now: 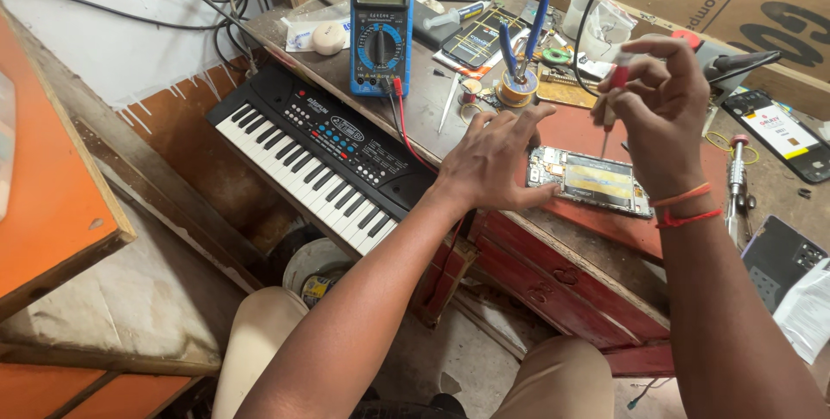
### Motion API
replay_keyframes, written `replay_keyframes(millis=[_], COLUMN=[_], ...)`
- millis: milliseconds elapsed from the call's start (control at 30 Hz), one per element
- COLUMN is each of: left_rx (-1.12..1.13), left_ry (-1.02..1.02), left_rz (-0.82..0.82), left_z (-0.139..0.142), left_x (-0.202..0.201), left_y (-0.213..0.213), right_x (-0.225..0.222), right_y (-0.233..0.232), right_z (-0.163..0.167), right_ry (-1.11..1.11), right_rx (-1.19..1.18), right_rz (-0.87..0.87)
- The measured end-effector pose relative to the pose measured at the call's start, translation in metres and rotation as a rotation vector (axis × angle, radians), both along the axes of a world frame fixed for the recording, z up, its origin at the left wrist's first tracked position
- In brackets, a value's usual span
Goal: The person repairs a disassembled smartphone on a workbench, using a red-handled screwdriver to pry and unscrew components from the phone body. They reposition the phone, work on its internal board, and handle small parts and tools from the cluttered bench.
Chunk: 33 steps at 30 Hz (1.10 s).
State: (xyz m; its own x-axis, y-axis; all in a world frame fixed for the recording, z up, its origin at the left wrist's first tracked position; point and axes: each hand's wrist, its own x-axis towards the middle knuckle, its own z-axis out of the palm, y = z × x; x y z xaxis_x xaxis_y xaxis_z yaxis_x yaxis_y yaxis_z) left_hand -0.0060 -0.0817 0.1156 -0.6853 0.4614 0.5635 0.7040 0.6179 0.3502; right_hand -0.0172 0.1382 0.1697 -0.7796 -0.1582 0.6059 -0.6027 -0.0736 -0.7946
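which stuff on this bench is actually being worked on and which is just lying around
In hand:
- opened phone, steadied by the left hand
- small screwdriver, held by the right hand, tip just above the phone

Lying about:
- blue multimeter
- toy keyboard
- blue-handled pliers
- second screwdriver
- black phone at the right

Head camera, looking down, close over workbench [484, 99].
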Motion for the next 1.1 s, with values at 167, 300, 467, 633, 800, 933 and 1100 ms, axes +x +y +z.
replay_keyframes(millis=[167,300,467,633,800,933,1100], left_rx=[0.013,0.022,0.023,0.024,0.034,0.028,0.016], left_ry=[0.032,0.002,0.046,0.006,0.041,0.047,0.026], left_rz=[-0.005,-0.008,-0.004,-0.005,-0.013,-0.010,-0.010], left_z=[0.000,0.001,0.000,-0.002,-0.003,-0.005,-0.005], left_x=[-0.001,-0.001,-0.002,-0.004,-0.005,-0.005,-0.006], left_y=[-0.002,-0.004,-0.007,-0.009,-0.009,-0.010,-0.009], right_x=[0.006,0.005,-0.002,-0.016,-0.037,-0.044,-0.046], right_y=[0.013,0.021,0.038,0.072,0.107,0.131,0.132], right_z=[0.015,0.019,0.018,0.007,-0.014,-0.025,-0.033], right_ry=[-0.305,-0.507,-0.605,-0.418,-0.294,-0.342,-0.503], right_rx=[0.087,0.496,0.764,0.627,0.957,1.071,1.084], right_rz=[0.457,0.448,0.211,-0.217,-0.734,-0.890,-0.838])
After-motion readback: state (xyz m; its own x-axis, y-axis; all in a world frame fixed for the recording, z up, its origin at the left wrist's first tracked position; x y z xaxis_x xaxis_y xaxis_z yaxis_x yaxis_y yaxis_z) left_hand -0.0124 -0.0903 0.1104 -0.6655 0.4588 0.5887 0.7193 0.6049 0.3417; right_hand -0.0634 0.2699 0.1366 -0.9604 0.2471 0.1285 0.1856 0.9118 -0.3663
